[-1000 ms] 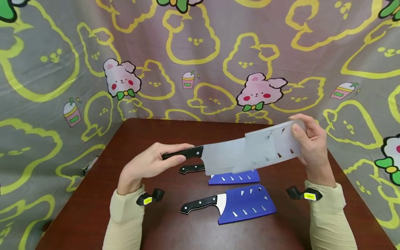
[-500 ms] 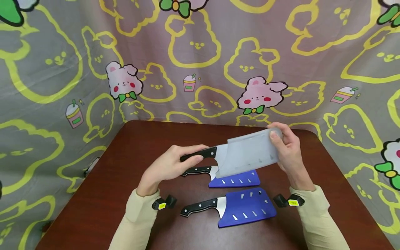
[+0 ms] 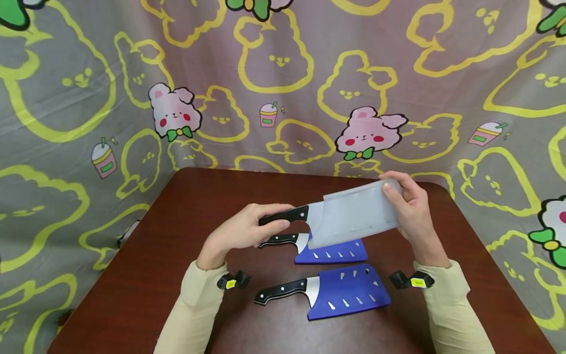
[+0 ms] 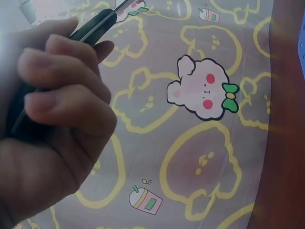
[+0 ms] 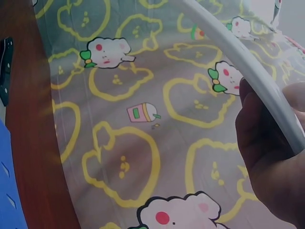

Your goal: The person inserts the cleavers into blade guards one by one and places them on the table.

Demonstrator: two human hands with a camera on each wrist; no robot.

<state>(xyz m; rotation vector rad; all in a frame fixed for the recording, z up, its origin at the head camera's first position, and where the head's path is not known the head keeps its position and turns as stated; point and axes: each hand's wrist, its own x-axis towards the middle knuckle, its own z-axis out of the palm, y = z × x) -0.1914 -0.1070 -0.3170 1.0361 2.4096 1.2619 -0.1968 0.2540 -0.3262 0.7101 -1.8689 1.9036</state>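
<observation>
In the head view a cleaver with a black handle is held above the table, its blade mostly inside a whitish translucent blade cover. The left hand grips the handle, and in the left wrist view its fingers curl round the dark handle. At the cover's far end the right hand pinches it, thumb on the near face. The right wrist view shows the cover's edge in that hand. Only a short strip of blade shows between handle and cover.
On the brown table lie two more black-handled cleavers in blue covers: a nearer one and a farther one, partly hidden behind the held cleaver. A patterned curtain stands behind and at both sides.
The blade has gone deeper into the translucent cover. The left hand has moved right and the right hand left, bringing them closer. Little has moved in the last half second.
</observation>
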